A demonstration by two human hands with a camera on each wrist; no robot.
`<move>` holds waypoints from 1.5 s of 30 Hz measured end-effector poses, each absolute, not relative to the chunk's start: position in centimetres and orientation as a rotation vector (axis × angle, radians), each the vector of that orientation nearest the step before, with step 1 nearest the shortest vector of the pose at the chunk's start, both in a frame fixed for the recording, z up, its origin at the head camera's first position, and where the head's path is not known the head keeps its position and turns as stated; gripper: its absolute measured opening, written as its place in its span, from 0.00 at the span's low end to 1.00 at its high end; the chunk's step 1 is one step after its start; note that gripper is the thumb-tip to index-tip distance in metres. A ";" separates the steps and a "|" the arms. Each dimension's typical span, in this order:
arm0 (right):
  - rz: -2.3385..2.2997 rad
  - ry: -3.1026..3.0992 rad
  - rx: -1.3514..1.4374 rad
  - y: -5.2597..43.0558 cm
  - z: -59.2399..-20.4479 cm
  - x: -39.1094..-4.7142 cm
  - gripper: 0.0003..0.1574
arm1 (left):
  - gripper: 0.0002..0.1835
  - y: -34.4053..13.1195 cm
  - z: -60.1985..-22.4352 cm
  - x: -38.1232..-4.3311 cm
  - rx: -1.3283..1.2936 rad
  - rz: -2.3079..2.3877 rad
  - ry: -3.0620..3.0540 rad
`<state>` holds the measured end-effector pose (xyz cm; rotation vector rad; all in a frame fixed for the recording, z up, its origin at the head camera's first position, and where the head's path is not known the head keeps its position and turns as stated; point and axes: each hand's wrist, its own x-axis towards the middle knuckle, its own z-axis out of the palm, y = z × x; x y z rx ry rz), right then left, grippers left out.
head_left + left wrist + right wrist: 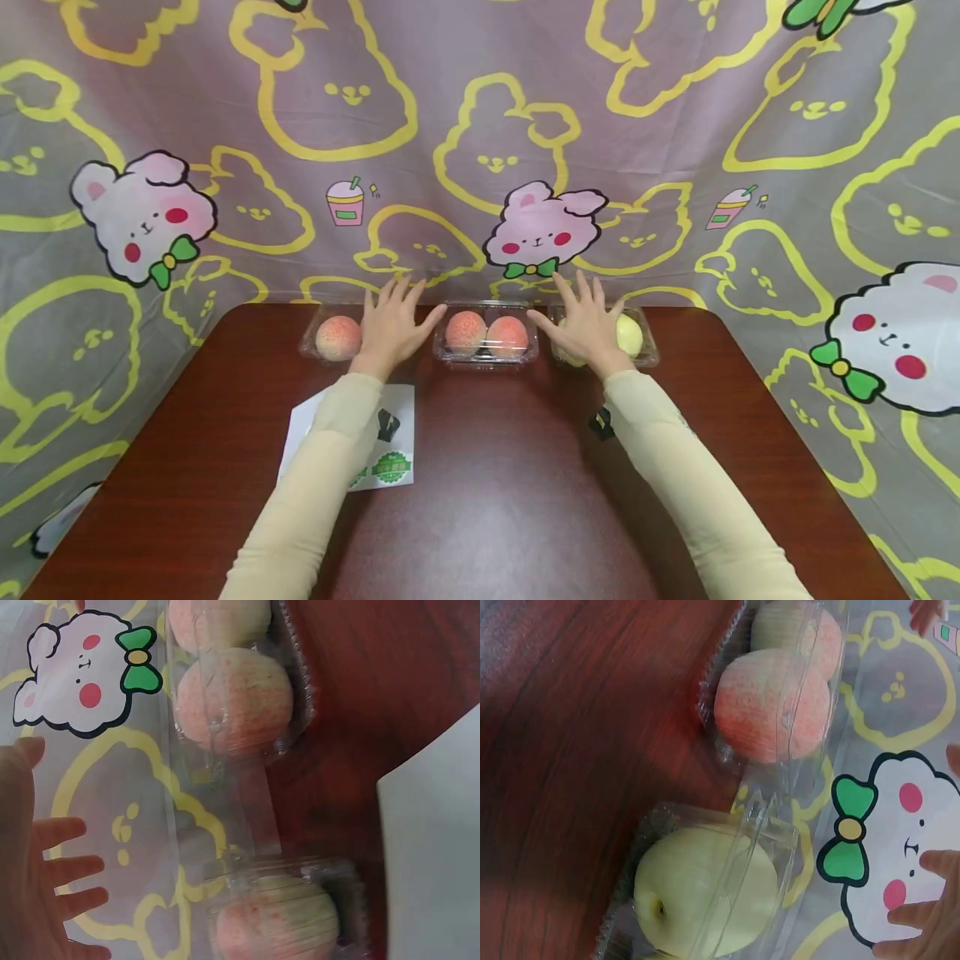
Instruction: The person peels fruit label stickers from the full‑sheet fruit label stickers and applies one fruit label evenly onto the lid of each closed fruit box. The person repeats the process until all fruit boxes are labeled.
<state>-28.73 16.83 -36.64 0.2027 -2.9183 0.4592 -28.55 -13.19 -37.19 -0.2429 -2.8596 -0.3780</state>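
Three clear plastic boxes stand in a row along the table's back edge. The left box (309,346) shows one pink peach (339,337); the rest is behind my left hand (393,327). Two peaches (235,699) sit side by side in the middle box (486,362). Pale green, apple-like fruit (705,892) lies in the right box (648,346), partly hidden by my right hand (587,327). Both hands have their fingers spread and hold nothing. The left is over the gap between left and middle boxes, the right over the right box's near side.
A white paper sheet (403,404) with round green stickers (391,467) lies under the left forearm on the dark red table (495,500). Behind the boxes hangs a patterned cloth (450,50), which also runs down both sides.
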 end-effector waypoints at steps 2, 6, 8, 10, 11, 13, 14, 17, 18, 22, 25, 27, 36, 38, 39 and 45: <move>0.496 -2.900 0.214 16.8 -36.8 -28.5 0.52 | 0.37 -13.2 -37.6 -28.3 -0.251 -0.377 -2.843; 0.550 -2.841 0.222 16.6 -37.3 -28.0 0.46 | 0.32 -13.2 -38.4 -28.0 -0.275 -0.454 -2.793; 0.588 -2.806 0.225 16.5 -37.5 -27.8 0.43 | 0.29 -13.2 -38.9 -27.8 -0.292 -0.518 -2.762; 0.627 -2.780 0.229 16.3 -37.7 -27.5 0.41 | 0.27 -13.2 -39.4 -27.7 -0.307 -0.569 -2.733; 0.660 -2.771 0.229 16.2 -37.9 -27.4 0.39 | 0.26 -13.2 -39.7 -27.6 -0.313 -0.587 -2.721; 0.729 -2.759 0.224 16.1 -38.1 -27.2 0.37 | 0.24 -13.2 -40.2 -27.4 -0.319 -0.617 -2.695; 0.763 -2.755 0.220 16.0 -38.2 -27.0 0.36 | 0.23 -13.2 -40.5 -27.4 -0.320 -0.630 -2.684; 0.848 -2.746 0.211 15.8 -38.6 -26.8 0.34 | 0.20 -13.0 -41.1 -27.1 -0.312 -0.676 -2.649; 0.868 -2.741 0.210 15.8 -38.7 -26.7 0.34 | 0.20 -13.0 -41.3 -27.0 -0.310 -0.690 -2.637; 0.921 -2.704 0.208 15.6 -39.3 -26.5 0.30 | 0.18 -12.7 -41.8 -26.5 -0.302 -0.760 -2.597; 0.971 -2.670 0.202 15.4 -39.6 -26.2 0.28 | 0.17 -12.5 -42.1 -26.2 -0.292 -0.811 -2.582; 1.009 -2.652 0.196 15.2 -39.8 -26.0 0.27 | 0.17 -12.4 -42.2 -26.0 -0.282 -0.848 -2.580; 1.140 -2.649 0.156 14.6 -41.2 -25.6 0.25 | 0.17 -11.9 -42.9 -25.5 -0.252 -1.016 -2.550; 1.168 -2.642 0.141 14.5 -41.5 -25.5 0.25 | 0.17 -11.8 -43.0 -25.3 -0.245 -1.046 -2.530; 1.186 -2.634 0.132 14.4 -41.6 -25.4 0.25 | 0.17 -11.7 -43.0 -25.3 -0.240 -1.063 -2.522; 1.252 -2.577 0.098 13.8 -41.9 -25.0 0.23 | 0.17 -11.4 -43.2 -25.2 -0.190 -1.151 -2.497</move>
